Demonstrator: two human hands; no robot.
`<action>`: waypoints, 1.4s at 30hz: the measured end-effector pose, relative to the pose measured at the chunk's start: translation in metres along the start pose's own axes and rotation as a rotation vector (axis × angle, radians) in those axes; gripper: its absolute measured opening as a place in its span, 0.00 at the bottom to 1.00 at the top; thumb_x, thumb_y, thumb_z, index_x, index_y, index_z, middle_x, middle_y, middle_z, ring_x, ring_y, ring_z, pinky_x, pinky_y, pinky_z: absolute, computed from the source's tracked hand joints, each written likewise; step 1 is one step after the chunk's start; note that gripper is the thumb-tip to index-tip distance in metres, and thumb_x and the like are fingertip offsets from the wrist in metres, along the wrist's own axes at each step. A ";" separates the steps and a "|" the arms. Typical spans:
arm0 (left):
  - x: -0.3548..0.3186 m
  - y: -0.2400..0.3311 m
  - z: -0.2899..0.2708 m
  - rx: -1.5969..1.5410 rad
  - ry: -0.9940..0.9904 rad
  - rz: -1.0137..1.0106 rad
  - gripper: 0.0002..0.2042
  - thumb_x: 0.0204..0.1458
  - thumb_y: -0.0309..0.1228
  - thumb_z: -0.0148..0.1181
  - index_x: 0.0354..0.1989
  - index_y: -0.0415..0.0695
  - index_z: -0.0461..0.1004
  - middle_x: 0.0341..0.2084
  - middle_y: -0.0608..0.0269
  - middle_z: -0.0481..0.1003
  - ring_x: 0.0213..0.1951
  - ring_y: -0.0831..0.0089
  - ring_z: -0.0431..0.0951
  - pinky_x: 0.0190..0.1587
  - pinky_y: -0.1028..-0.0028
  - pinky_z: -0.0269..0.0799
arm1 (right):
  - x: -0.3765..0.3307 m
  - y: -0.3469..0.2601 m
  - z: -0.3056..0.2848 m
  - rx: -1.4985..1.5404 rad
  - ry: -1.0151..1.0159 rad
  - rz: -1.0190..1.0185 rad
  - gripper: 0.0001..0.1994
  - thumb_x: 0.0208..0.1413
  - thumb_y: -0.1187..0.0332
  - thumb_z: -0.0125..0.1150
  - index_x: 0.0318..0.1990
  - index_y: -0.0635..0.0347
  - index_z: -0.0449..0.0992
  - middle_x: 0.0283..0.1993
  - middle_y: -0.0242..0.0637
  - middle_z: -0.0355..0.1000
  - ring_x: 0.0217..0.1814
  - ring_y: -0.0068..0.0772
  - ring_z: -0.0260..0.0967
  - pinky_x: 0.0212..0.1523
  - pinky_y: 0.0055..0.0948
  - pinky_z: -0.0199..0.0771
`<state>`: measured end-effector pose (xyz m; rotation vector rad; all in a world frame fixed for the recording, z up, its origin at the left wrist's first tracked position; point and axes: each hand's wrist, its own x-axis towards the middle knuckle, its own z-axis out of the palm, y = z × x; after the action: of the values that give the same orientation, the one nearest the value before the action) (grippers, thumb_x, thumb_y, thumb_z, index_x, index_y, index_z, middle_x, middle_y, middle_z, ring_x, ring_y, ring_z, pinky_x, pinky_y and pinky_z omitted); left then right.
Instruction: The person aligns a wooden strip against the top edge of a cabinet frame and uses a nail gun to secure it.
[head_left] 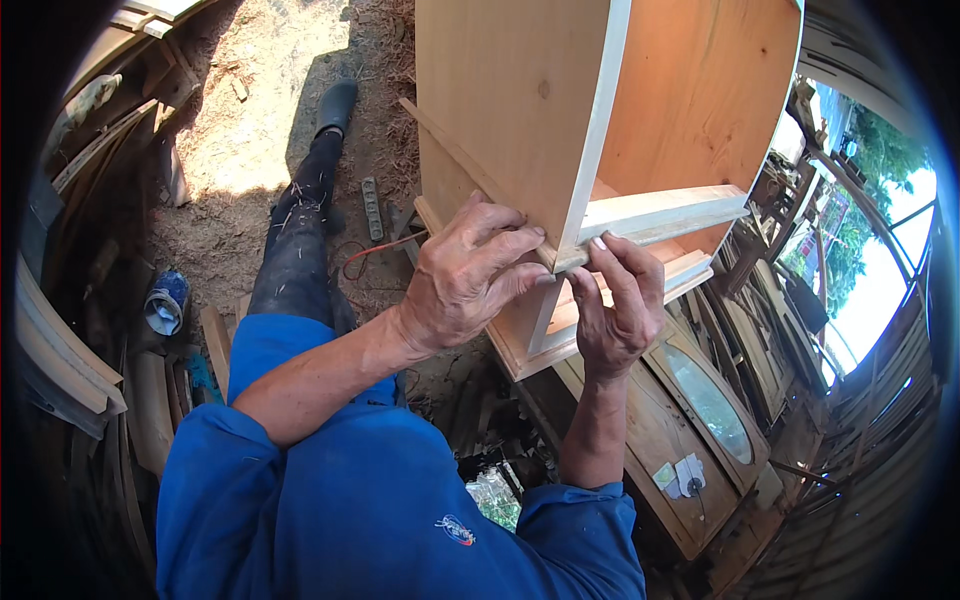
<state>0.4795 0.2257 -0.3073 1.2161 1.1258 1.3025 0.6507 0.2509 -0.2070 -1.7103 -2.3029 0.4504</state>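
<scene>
A tall open cabinet of pale wood (520,90) stands in front of me, with orange-toned inner walls and a light shelf board (665,212) set across it. My left hand (465,275) lies flat on the cabinet's outer side panel near the front edge, fingers pressing at the corner where the shelf meets the frame. My right hand (615,310) is just to the right of it, fingertips pinching the front edge of the shelf board at that same joint. Both sleeves are blue.
A leg in dark trousers and a black boot (335,105) stretches over sawdust-covered ground at the left. A wooden door with an oval glass pane (705,400) lies at lower right. Curved wood pieces and offcuts pile up at the left edge (60,350).
</scene>
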 end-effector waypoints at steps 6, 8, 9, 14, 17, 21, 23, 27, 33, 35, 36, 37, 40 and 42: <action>-0.002 0.001 0.001 0.016 0.015 -0.015 0.19 0.42 0.26 0.76 0.44 0.39 0.79 0.39 0.54 0.76 0.41 0.56 0.79 0.48 0.58 0.76 | 0.000 0.000 0.000 0.024 0.001 0.012 0.16 0.49 0.75 0.76 0.47 0.62 0.83 0.50 0.45 0.74 0.49 0.38 0.77 0.45 0.32 0.84; -0.006 0.001 0.001 0.006 -0.016 -0.061 0.18 0.47 0.28 0.74 0.47 0.41 0.80 0.43 0.52 0.77 0.46 0.55 0.80 0.58 0.53 0.70 | 0.001 -0.001 0.000 0.014 -0.002 0.003 0.16 0.49 0.75 0.76 0.47 0.62 0.83 0.49 0.44 0.74 0.48 0.38 0.77 0.45 0.33 0.83; -0.007 0.001 0.000 -0.004 -0.047 -0.109 0.17 0.51 0.31 0.73 0.50 0.44 0.80 0.47 0.50 0.78 0.51 0.54 0.81 0.68 0.48 0.65 | 0.001 -0.003 0.000 0.040 0.000 0.027 0.16 0.48 0.76 0.76 0.46 0.62 0.83 0.49 0.44 0.74 0.48 0.38 0.78 0.45 0.32 0.83; -0.008 0.003 0.000 0.031 -0.046 -0.113 0.18 0.51 0.31 0.73 0.50 0.44 0.80 0.47 0.50 0.78 0.51 0.54 0.80 0.68 0.48 0.64 | 0.004 -0.004 -0.002 0.012 -0.025 0.007 0.16 0.48 0.77 0.76 0.46 0.63 0.83 0.50 0.44 0.73 0.47 0.36 0.78 0.44 0.31 0.84; -0.008 0.002 0.001 0.018 -0.048 -0.115 0.18 0.50 0.31 0.73 0.50 0.44 0.80 0.47 0.50 0.78 0.51 0.55 0.80 0.67 0.47 0.65 | 0.003 -0.005 -0.001 0.039 -0.021 0.029 0.16 0.48 0.78 0.76 0.46 0.63 0.83 0.50 0.44 0.72 0.46 0.36 0.78 0.43 0.31 0.84; -0.009 0.000 0.003 0.009 -0.047 -0.108 0.18 0.49 0.29 0.74 0.49 0.43 0.80 0.47 0.50 0.77 0.50 0.54 0.80 0.62 0.52 0.72 | 0.005 -0.005 -0.003 0.042 -0.040 0.034 0.15 0.48 0.78 0.75 0.46 0.63 0.83 0.50 0.44 0.72 0.44 0.36 0.78 0.42 0.32 0.83; -0.008 0.000 0.002 0.011 -0.043 -0.117 0.18 0.49 0.29 0.74 0.49 0.43 0.80 0.47 0.50 0.77 0.50 0.54 0.80 0.59 0.56 0.74 | 0.006 -0.004 -0.004 0.019 -0.054 0.024 0.15 0.49 0.78 0.75 0.46 0.63 0.83 0.50 0.44 0.72 0.43 0.36 0.78 0.42 0.32 0.83; -0.007 0.001 0.001 0.034 -0.041 -0.088 0.17 0.49 0.28 0.74 0.48 0.42 0.80 0.45 0.48 0.76 0.48 0.54 0.80 0.48 0.63 0.78 | 0.005 -0.003 -0.004 0.025 -0.069 0.031 0.16 0.49 0.77 0.75 0.47 0.63 0.82 0.50 0.43 0.72 0.44 0.36 0.78 0.41 0.32 0.83; -0.006 0.000 0.002 0.008 -0.022 -0.096 0.16 0.50 0.28 0.73 0.48 0.42 0.80 0.45 0.48 0.76 0.48 0.55 0.80 0.48 0.62 0.78 | 0.008 -0.006 -0.006 0.002 -0.081 0.004 0.16 0.49 0.77 0.75 0.47 0.63 0.82 0.50 0.43 0.72 0.45 0.37 0.77 0.41 0.33 0.83; -0.007 0.000 0.004 0.012 -0.013 -0.086 0.16 0.50 0.28 0.73 0.48 0.41 0.80 0.45 0.47 0.76 0.48 0.54 0.80 0.48 0.62 0.78 | 0.007 -0.006 -0.006 0.005 -0.085 0.013 0.15 0.50 0.77 0.74 0.47 0.63 0.82 0.50 0.43 0.72 0.44 0.37 0.77 0.41 0.33 0.83; -0.008 0.000 0.005 0.014 -0.007 -0.076 0.16 0.50 0.28 0.73 0.48 0.41 0.80 0.45 0.47 0.76 0.48 0.54 0.80 0.48 0.62 0.78 | 0.008 -0.007 -0.006 0.008 -0.087 0.044 0.15 0.50 0.77 0.74 0.47 0.63 0.82 0.50 0.43 0.73 0.44 0.37 0.77 0.40 0.33 0.82; -0.008 0.000 0.004 0.014 -0.008 -0.077 0.16 0.50 0.28 0.73 0.48 0.41 0.80 0.45 0.47 0.76 0.48 0.54 0.80 0.48 0.62 0.78 | 0.008 -0.008 -0.006 0.011 -0.089 0.075 0.15 0.50 0.77 0.74 0.47 0.63 0.83 0.50 0.42 0.73 0.44 0.37 0.77 0.40 0.33 0.82; -0.007 -0.001 0.004 0.014 -0.020 -0.070 0.16 0.51 0.28 0.73 0.48 0.41 0.80 0.46 0.46 0.76 0.48 0.53 0.80 0.48 0.62 0.78 | 0.010 -0.008 -0.008 0.012 -0.095 0.073 0.14 0.51 0.77 0.73 0.46 0.63 0.83 0.50 0.42 0.73 0.44 0.37 0.76 0.39 0.33 0.82; -0.008 0.000 0.004 0.048 -0.010 -0.040 0.17 0.51 0.27 0.72 0.49 0.41 0.79 0.45 0.46 0.76 0.48 0.52 0.79 0.48 0.61 0.77 | 0.009 -0.005 -0.007 0.010 -0.094 0.059 0.14 0.51 0.77 0.73 0.47 0.63 0.83 0.50 0.43 0.72 0.44 0.37 0.76 0.39 0.33 0.82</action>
<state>0.4837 0.2179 -0.3081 1.2276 1.1743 1.2447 0.6462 0.2586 -0.1982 -1.7925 -2.3147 0.5637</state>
